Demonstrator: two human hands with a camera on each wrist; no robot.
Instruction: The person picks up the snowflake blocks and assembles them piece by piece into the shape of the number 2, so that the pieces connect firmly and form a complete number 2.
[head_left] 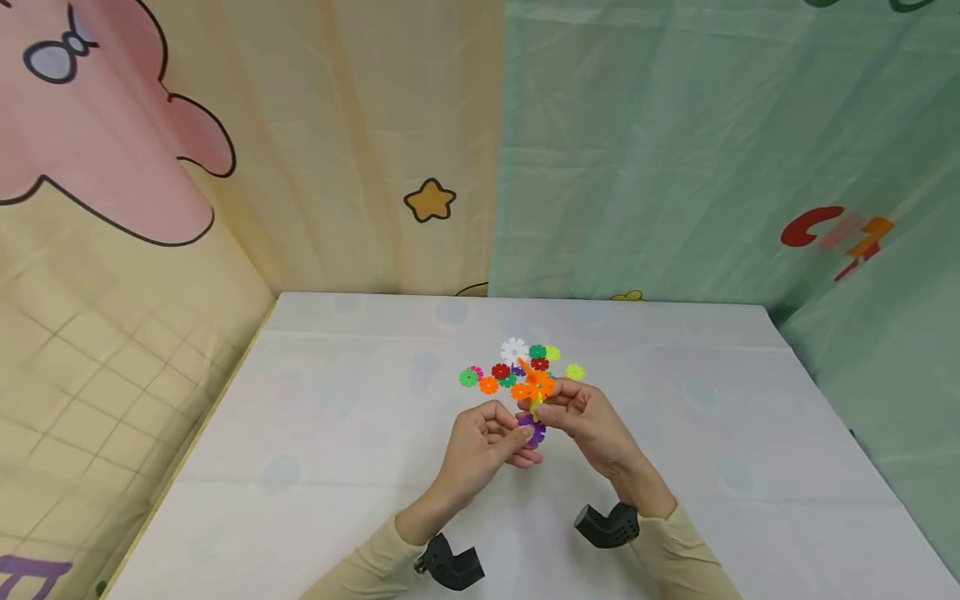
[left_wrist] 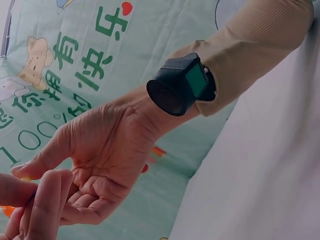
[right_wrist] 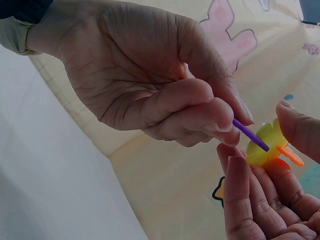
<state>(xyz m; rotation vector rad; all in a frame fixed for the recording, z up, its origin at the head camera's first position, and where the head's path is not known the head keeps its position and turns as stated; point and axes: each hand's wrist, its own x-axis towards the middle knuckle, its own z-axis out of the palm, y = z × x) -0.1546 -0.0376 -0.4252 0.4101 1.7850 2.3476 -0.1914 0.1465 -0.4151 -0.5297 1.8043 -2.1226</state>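
Between the left fingers (head_left: 517,440) sits a pinched purple disc (head_left: 537,427), seemingly against the yellow disc (right_wrist: 256,154) the right fingers (head_left: 557,414) grip; squaring edges, pressing gently should work best. Beyond, loose discs (head_left: 501,372) dot the desk (head_left: 360,450).

"How is the light spread around the grip?"

"Brightly and evenly in the head view. Only faint, soft shadows are cast on the white table (head_left: 345,492) near the left hand (head_left: 483,446) and right hand (head_left: 592,425); the source cannot be told."

"And in the wrist views?"

"Both are rendered dimmer and greyer, the table being dulled beside the grip."

"Is detail kept?"

"At the grip, the yellow disc (right_wrist: 257,156) is shown fairly crisply in the right wrist view. Beyond it, the small discs (head_left: 501,372) are softened in the head view."
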